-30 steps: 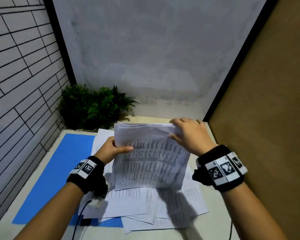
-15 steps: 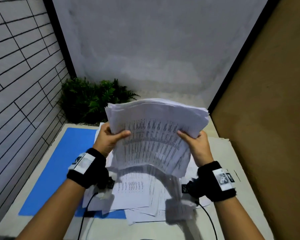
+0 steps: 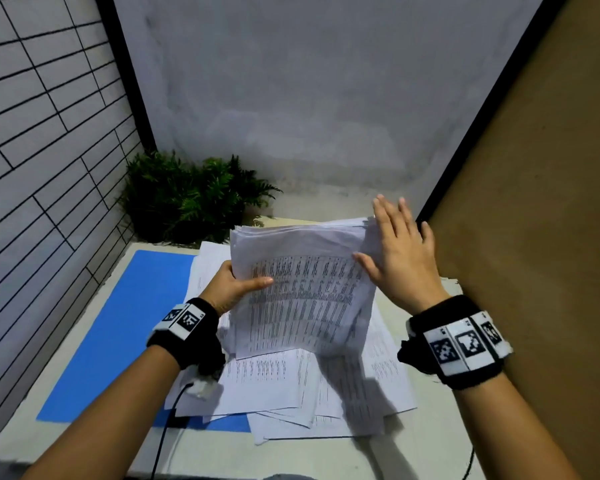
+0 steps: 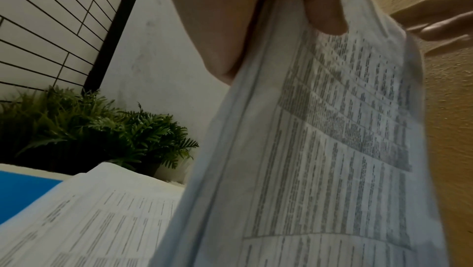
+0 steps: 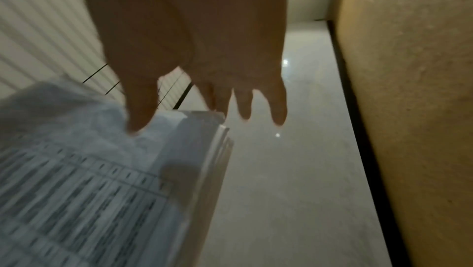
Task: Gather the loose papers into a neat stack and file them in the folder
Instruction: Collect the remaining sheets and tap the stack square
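Note:
A thick stack of printed papers [image 3: 302, 289] stands on edge, tilted, above the desk. My left hand [image 3: 234, 287] grips its left side, thumb across the front sheet; the left wrist view shows that hand [image 4: 271, 18] pinching the stack [image 4: 320, 150]. My right hand [image 3: 395, 251] is flat, fingers straight, against the stack's right edge, and in the right wrist view this hand [image 5: 204, 105] hovers at the stack's [image 5: 107, 180] corner. More loose sheets [image 3: 291, 386] lie spread underneath, partly covering the blue folder [image 3: 118, 327] lying flat on the left.
A green fern plant [image 3: 187, 199] sits in the far left corner. A tiled wall [image 3: 42, 150] runs along the left, a brown board [image 3: 534, 202] along the right. A black cable [image 3: 167, 420] runs from my left wrist over the pale desk [image 3: 430, 441].
The stack has dropped lower toward the desk. My right hand let go of its lower right side and now lies flat, fingers straight, against the right edge. The left hand kept its grip.

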Motion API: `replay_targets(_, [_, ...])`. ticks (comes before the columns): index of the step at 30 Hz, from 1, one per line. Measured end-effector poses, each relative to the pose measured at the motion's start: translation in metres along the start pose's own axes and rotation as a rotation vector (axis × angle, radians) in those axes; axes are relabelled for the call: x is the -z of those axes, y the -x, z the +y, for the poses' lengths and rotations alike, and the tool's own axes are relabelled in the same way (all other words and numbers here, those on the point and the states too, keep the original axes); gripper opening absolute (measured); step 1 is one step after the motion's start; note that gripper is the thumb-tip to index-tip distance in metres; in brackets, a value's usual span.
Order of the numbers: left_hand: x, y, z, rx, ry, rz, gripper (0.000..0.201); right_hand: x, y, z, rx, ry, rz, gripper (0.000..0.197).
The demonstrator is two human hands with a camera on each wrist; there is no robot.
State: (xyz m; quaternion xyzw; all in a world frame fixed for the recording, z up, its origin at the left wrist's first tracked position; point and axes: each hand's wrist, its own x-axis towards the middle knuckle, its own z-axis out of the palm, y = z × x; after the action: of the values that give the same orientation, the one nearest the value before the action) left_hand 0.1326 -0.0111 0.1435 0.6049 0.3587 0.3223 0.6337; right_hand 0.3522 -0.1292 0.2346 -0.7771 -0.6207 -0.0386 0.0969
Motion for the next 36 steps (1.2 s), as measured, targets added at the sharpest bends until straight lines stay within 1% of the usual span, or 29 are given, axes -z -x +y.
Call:
replay_targets(2, [0.001, 0.000, -0.002, 0.017, -0.005, 0.018, 0.083, -0.003, -0.004, 0.005, 0.000, -0.158, 0.018, 0.088])
replay_targets(4, [0.002, 0.000, -0.002, 0.038, 0.009, 0.029, 0.085, -0.016, -0.012, 0.015, -0.123, -0.558, 0.035, 0.093])
replay_targets(5, [0.003, 0.000, -0.003, 0.054, 0.019, 0.041, 0.086, -0.022, -0.014, 0.021, -0.212, -0.779, 0.012, 0.094])
replay_targets(6, [0.002, 0.002, -0.004, 0.063, 0.030, 0.051, 0.088, -0.031, -0.015, 0.024, -0.271, -0.972, -0.067, 0.091])
replay_targets(7, [0.001, 0.004, -0.005, 0.064, 0.042, 0.060, 0.090, -0.041, -0.013, 0.022, -0.317, -1.095, -0.178, 0.081])
replay_targets(8, [-0.002, 0.006, -0.005, 0.056, 0.059, 0.073, 0.092, -0.053, -0.013, 0.020, -0.312, -1.154, -0.266, 0.064])
replay_targets(9, [-0.005, 0.008, -0.006, 0.042, 0.079, 0.097, 0.095, -0.062, -0.012, 0.012, -0.295, -1.189, -0.267, 0.042])
replay_targets(10, [-0.008, 0.010, -0.006, 0.019, 0.107, 0.131, 0.096, -0.066, -0.010, 0.001, -0.301, -1.229, -0.201, 0.029])
replay_targets(11, [-0.010, 0.011, -0.004, -0.013, 0.137, 0.172, 0.089, -0.064, -0.008, -0.009, -0.320, -1.282, -0.108, 0.026])
replay_targets(13, [-0.008, 0.013, 0.006, -0.097, 0.163, 0.253, 0.059, -0.053, -0.005, -0.022, -0.310, -1.419, 0.082, 0.023])
replay_targets(14, [-0.007, 0.014, 0.014, -0.152, 0.150, 0.279, 0.050, -0.049, -0.002, -0.022, -0.281, -1.472, 0.159, 0.018])
replay_targets(15, [-0.004, 0.018, 0.023, -0.208, 0.140, 0.289, 0.046, -0.043, 0.001, -0.024, -0.244, -1.519, 0.196, 0.011])
replay_targets(17, [0.001, 0.023, 0.031, -0.271, 0.147, 0.288, 0.050, -0.039, 0.006, -0.023, -0.224, -1.579, 0.208, 0.012])
replay_targets(18, [0.004, 0.023, 0.027, -0.264, 0.156, 0.276, 0.056, -0.044, 0.007, -0.021, -0.239, -1.595, 0.183, 0.014])
replay_targets(20, [0.004, 0.023, 0.009, -0.139, 0.119, 0.235, 0.067, -0.061, 0.006, -0.020, -0.301, -1.551, 0.093, 0.015])
replay_targets(21, [0.004, 0.021, -0.002, -0.055, 0.082, 0.210, 0.067, -0.072, 0.005, -0.020, -0.330, -1.495, 0.022, 0.018])
replay_targets(22, [0.002, 0.021, -0.011, 0.001, 0.045, 0.189, 0.060, -0.083, 0.005, -0.023, -0.356, -1.432, -0.043, 0.022])
replay_targets(24, [-0.001, 0.019, -0.017, 0.054, 0.006, 0.235, 0.043, -0.095, 0.003, -0.027, -0.393, -1.364, -0.095, 0.031])
replay_targets(25, [0.000, 0.018, -0.015, 0.062, 0.011, 0.261, 0.036, -0.094, 0.000, -0.028, -0.394, -1.373, -0.081, 0.032])
replay_targets(27, [0.007, 0.017, -0.007, 0.008, 0.059, 0.279, 0.023, -0.087, -0.004, -0.020, -0.348, -1.452, -0.056, 0.035])
replay_targets(28, [0.011, 0.019, -0.002, -0.026, 0.077, 0.262, 0.025, -0.084, -0.005, -0.013, -0.312, -1.494, -0.058, 0.045])
replay_targets(29, [0.016, 0.022, 0.001, -0.052, 0.079, 0.243, 0.035, -0.083, -0.004, -0.006, -0.275, -1.537, -0.069, 0.055])
replay_targets(30, [0.020, 0.025, 0.000, -0.050, 0.080, 0.214, 0.052, -0.085, -0.001, 0.001, -0.259, -1.549, -0.087, 0.060])
replay_targets(31, [0.022, 0.028, -0.003, -0.026, 0.063, 0.183, 0.066, -0.091, 0.003, 0.006, -0.263, -1.534, -0.110, 0.061])
replay_targets(32, [0.022, 0.031, -0.009, 0.015, 0.035, 0.142, 0.071, -0.101, 0.007, 0.011, -0.285, -1.485, -0.131, 0.060])
replay_targets(33, [0.021, 0.032, -0.014, 0.056, 0.000, 0.115, 0.065, -0.111, 0.011, 0.014, -0.313, -1.436, -0.149, 0.060])
replay_targets(34, [0.020, 0.033, -0.019, 0.081, -0.011, 0.106, 0.048, -0.122, 0.015, 0.016, -0.348, -1.393, -0.158, 0.058])
replay_targets(35, [0.018, 0.033, -0.022, 0.095, -0.011, 0.118, 0.030, -0.132, 0.019, 0.017, -0.378, -1.370, -0.158, 0.051])
replay_targets(36, [0.017, 0.032, -0.024, 0.106, -0.017, 0.132, 0.024, -0.141, 0.023, 0.019, -0.418, -1.337, -0.152, 0.037])
